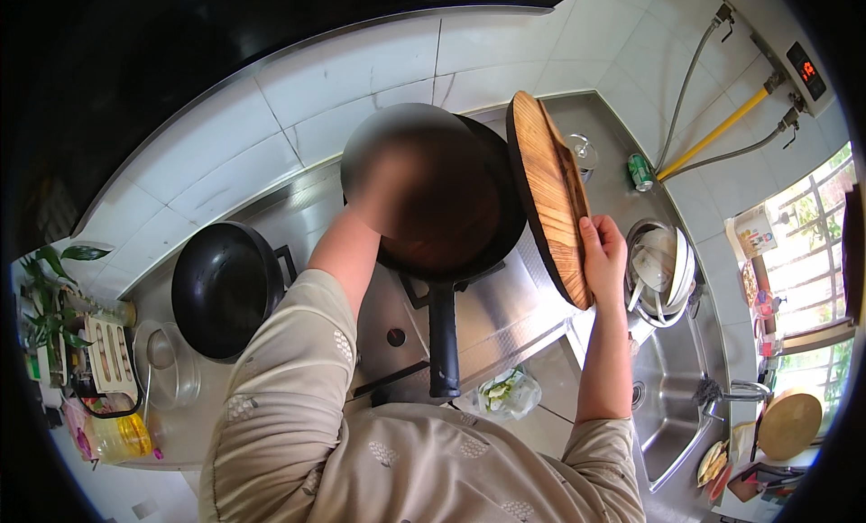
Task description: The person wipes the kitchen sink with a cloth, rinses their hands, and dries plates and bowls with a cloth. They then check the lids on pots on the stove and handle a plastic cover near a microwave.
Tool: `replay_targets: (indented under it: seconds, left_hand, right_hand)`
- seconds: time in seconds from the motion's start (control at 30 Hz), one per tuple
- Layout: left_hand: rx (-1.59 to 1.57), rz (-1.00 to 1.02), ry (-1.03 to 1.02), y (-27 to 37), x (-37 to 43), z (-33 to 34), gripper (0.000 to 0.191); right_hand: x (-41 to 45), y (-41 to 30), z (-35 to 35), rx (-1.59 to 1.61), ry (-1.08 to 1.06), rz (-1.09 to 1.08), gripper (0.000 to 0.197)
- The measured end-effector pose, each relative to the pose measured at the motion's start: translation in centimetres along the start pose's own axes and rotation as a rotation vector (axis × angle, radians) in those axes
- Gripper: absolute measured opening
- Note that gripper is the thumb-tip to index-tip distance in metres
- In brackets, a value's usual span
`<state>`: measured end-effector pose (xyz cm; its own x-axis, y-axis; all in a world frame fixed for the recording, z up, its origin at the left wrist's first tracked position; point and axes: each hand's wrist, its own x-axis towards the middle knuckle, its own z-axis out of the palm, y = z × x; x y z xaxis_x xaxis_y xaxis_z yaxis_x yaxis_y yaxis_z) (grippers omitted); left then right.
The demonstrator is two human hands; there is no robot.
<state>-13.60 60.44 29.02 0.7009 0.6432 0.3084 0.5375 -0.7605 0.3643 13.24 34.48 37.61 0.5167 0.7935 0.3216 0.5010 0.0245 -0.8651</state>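
A large black pan (509, 215) sits at the stove (500, 306), its black handle (444, 347) pointing toward my body. My left hand (389, 178) reaches over the pan's far left part. A blurred patch covers that hand and much of the pan, hiding the fingers, anything in them and most of the pan's inside. My right hand (604, 259) grips a wooden pan lid (551, 205) by its raised wooden handle. The lid is tilted steeply at the pan's right side, its dark rim facing the pan.
Left stands a black wok (220, 290), beyond it glass bowls (177, 371) and a slotted spatula (108, 354). Right are a green can (639, 171), stacked bowls (659, 269) and a steel sink (666, 401). A bag of greens (507, 393) lies below the counter. A dark hood (270, 22) overhangs.
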Motion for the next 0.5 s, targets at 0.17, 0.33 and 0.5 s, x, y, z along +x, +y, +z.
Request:
replay_targets:
  seconds: [0.17,0.33,0.5]
  left_hand:
    - [-0.548,0.05,-0.049,-1.4,0.0,-4.5,0.031]
    - [-0.736,-0.38,-0.033,3.8,-2.0,-12.8,0.04]
    - [-0.428,-0.322,0.449,8.4,-10.1,-21.3,0.032]
  right_hand:
    - [0.4,-0.9,1.5,-0.017,-0.04,-0.015,0.025]
    - [1.6,-3.4,4.8,-0.16,-0.04,-0.056,0.019]
    - [2.8,-1.0,5.9,-0.136,-0.097,-0.338,0.025]
